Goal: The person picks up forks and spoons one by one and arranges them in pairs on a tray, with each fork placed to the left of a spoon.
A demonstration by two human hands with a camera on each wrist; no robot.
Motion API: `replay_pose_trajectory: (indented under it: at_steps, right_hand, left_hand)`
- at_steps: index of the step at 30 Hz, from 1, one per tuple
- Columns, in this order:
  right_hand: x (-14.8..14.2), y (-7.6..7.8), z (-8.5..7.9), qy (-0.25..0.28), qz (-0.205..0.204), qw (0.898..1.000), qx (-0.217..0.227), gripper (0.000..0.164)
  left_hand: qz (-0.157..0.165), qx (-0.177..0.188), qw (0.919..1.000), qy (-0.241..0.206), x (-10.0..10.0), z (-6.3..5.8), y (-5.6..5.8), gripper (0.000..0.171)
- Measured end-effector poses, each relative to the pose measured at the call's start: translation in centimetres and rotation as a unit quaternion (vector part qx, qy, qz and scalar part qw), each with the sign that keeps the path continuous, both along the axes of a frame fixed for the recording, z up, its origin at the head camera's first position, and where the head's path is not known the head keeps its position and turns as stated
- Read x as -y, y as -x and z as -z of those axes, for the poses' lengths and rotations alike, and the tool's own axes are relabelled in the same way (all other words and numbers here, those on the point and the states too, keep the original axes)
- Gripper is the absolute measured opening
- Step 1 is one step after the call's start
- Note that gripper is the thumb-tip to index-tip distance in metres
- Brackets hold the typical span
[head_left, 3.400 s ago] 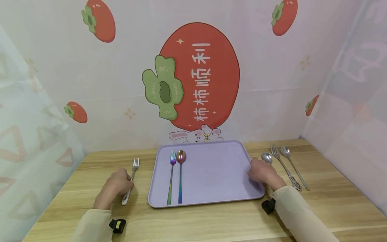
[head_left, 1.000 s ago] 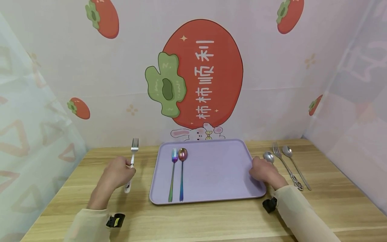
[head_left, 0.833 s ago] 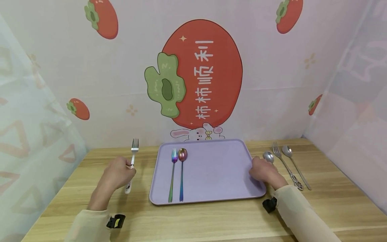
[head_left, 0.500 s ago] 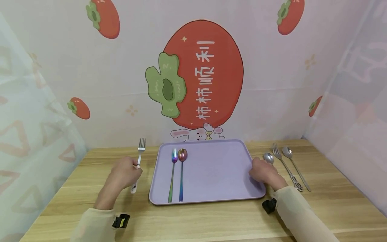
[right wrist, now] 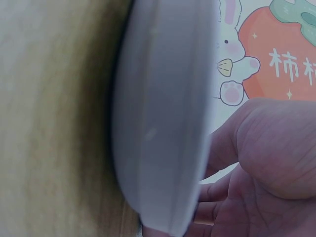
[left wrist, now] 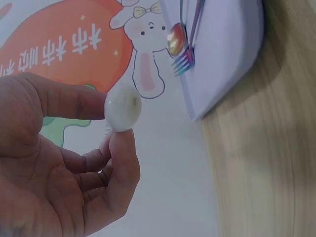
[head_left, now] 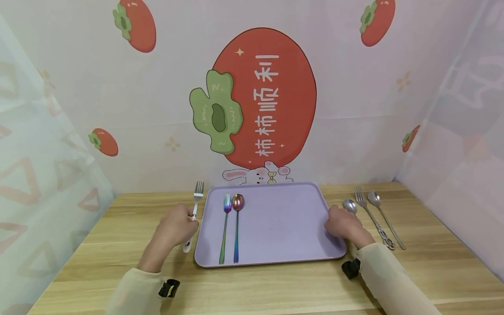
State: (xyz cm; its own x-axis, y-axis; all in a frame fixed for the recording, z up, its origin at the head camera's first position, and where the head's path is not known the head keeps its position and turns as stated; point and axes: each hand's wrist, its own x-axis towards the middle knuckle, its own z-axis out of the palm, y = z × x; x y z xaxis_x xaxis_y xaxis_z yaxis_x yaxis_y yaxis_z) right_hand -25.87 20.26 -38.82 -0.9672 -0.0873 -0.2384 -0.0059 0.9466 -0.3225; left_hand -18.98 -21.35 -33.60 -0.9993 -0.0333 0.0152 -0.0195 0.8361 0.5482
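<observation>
In the head view my left hand [head_left: 175,225] pinches a fork [head_left: 198,191] by its white handle, tines pointing away from me, just left of the lilac tray [head_left: 283,227]. The left wrist view shows the rounded white handle end [left wrist: 122,107] between thumb and fingers. My right hand [head_left: 346,225] grips the tray's right rim; in the right wrist view the thumb lies over the tray edge [right wrist: 163,123], and the other fingers are partly hidden behind it. On the tray's left side a rainbow-coloured fork [head_left: 225,232] and a matching spoon [head_left: 238,202] lie side by side.
Right of the tray, on the wooden table [head_left: 267,291], lie a silver spoon [head_left: 349,205] partly covered by my right hand, a fork with an ornate handle [head_left: 372,216] and a longer spoon [head_left: 375,199]. A patterned cloth wall [head_left: 157,87] closes off the back.
My left hand has lifted the white-handled fork from the left of the table and carried it rightward to beside the tray's left edge. The right hand stays on the tray rim.
</observation>
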Motion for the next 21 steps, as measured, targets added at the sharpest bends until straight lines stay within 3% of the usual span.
replay_pose_trajectory:
  at_steps: [12,21]
  right_hand:
    - [-0.2,0.1,0.0,-0.003,-0.001,1.0,-0.001,0.037]
    - [-0.2,0.0,-0.1,0.001,-0.009,1.0,-0.008,0.036]
  left_hand:
    - [0.015,-0.01,0.9996,0.022,-2.9,-0.4,0.8,0.025]
    - [0.012,0.001,0.9999,0.006,-4.8,-0.9,1.2,0.026]
